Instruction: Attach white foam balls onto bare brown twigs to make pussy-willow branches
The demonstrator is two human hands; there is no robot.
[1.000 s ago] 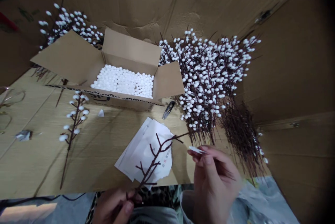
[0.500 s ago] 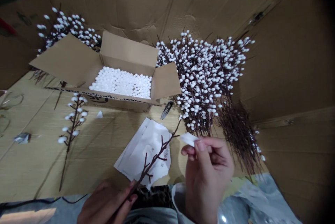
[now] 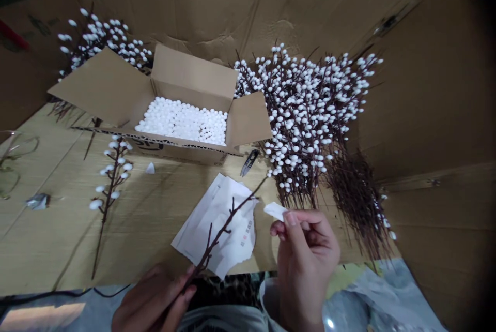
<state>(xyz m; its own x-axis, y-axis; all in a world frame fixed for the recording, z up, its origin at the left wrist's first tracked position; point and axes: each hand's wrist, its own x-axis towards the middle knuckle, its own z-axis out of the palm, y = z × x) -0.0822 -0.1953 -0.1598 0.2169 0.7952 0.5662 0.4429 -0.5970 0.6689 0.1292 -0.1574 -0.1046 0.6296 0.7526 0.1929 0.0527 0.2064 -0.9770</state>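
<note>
My left hand (image 3: 155, 298) grips the lower end of a bare brown artificial twig (image 3: 220, 231), which slants up to the right over the white papers (image 3: 232, 218). Between thumb and forefinger, my right hand (image 3: 306, 254) pinches a small white paper scrap (image 3: 275, 211) just right of the twig's tip; the two are apart. To the left lies a finished-looking berry stem (image 3: 110, 187) with white oval berries along it. Behind the papers, an open cardboard box (image 3: 182, 153) holds many white foam berries (image 3: 182, 120).
Thread snips (image 3: 249, 162) lie right of the box. A large heap of white-berried stems (image 3: 306, 109) stands at the back right, beside a bundle of bare twigs (image 3: 356, 197). More berried stems (image 3: 104, 37) are behind the box. Cardboard walls (image 3: 434, 94) enclose the table (image 3: 147, 228).
The twig has turned in my left hand, so its side shoots point differently. My right hand with the paper scrap has shifted slightly down. The whole view has moved a little.
</note>
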